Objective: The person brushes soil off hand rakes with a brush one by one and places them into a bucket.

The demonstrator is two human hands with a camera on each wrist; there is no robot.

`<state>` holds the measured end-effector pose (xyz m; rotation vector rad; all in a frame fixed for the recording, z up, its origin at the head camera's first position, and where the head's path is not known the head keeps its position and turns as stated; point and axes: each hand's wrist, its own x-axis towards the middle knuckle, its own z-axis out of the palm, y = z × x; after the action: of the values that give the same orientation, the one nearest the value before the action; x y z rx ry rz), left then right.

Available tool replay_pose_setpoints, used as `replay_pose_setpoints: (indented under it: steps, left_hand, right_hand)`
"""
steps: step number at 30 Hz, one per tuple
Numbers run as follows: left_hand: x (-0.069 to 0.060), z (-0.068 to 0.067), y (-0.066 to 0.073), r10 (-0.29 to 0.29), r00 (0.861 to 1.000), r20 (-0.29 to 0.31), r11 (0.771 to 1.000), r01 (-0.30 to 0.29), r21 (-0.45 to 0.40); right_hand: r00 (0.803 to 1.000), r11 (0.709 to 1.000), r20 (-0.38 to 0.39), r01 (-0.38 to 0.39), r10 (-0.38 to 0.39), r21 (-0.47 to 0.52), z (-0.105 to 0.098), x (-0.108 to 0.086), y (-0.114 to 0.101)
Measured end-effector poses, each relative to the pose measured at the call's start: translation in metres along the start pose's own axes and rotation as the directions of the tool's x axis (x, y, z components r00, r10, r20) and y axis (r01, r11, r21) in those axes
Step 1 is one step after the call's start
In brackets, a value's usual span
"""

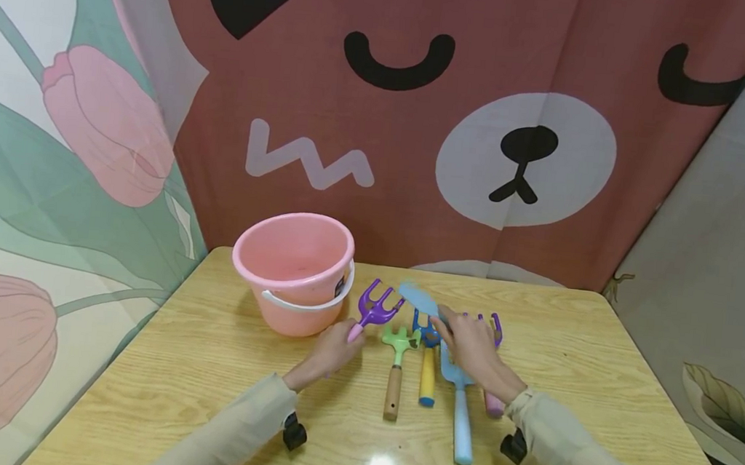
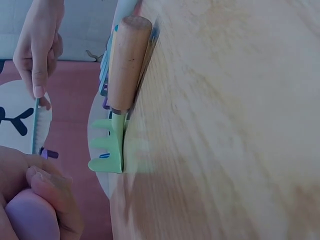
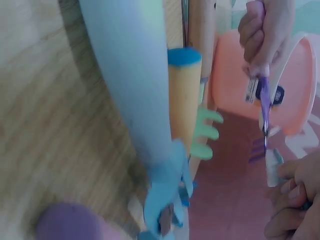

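My left hand (image 1: 337,348) grips the pink handle of a purple hand fork (image 1: 376,309), tines pointing up and away. My right hand (image 1: 474,343) holds a light-blue brush (image 1: 418,298); pale bristles show along one side in the left wrist view. The brush's end is at the fork's tines; whether they touch, I cannot tell. Between and below the hands lie a green hand rake (image 1: 396,366) with a wooden handle, a blue fork with a yellow handle (image 1: 427,379) and a light-blue garden tool (image 1: 462,415). Another purple fork with a pink handle (image 1: 493,404) lies partly hidden behind my right hand.
A pink bucket (image 1: 290,314) with a white carrying handle stands at the table's back left, just beyond my left hand. The wooden table (image 1: 566,364) ends at a curtain (image 1: 405,155) printed with a bear face.
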<state>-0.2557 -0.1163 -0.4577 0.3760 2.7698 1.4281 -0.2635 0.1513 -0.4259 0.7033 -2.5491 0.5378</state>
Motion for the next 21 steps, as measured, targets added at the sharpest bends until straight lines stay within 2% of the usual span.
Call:
replay_pose_setpoints:
  steps: [4,10,12,18,21]
  left_hand:
    - [0.0,0.001,-0.002,0.0,1.0,-0.005,1.0,0.0,-0.014]
    - [0.001,0.001,-0.001,0.028,0.999,-0.025,1.0,-0.028,0.008]
    - [0.002,0.001,0.001,0.028,0.999,-0.017,0.999,-0.028,0.017]
    - [0.001,0.001,0.002,0.053,0.998,-0.016,0.996,-0.051,0.07]
    - [0.0,0.002,0.001,0.054,0.998,-0.021,0.996,-0.053,0.072]
  right_hand:
    - [1.0,1.0,-0.018,0.004,-0.003,0.028,-0.003,0.002,0.003]
    - [0.993,0.982,0.057,0.097,-0.107,0.16,-0.001,0.001,-0.009]
    - [0.991,0.98,0.078,0.091,-0.106,0.177,-0.001,-0.001,-0.01]
    - [0.995,0.991,0.081,0.054,-0.064,0.125,0.002,-0.004,-0.004]
    - [0.997,0.996,0.053,0.055,-0.058,0.07,0.002,-0.003,0.002]
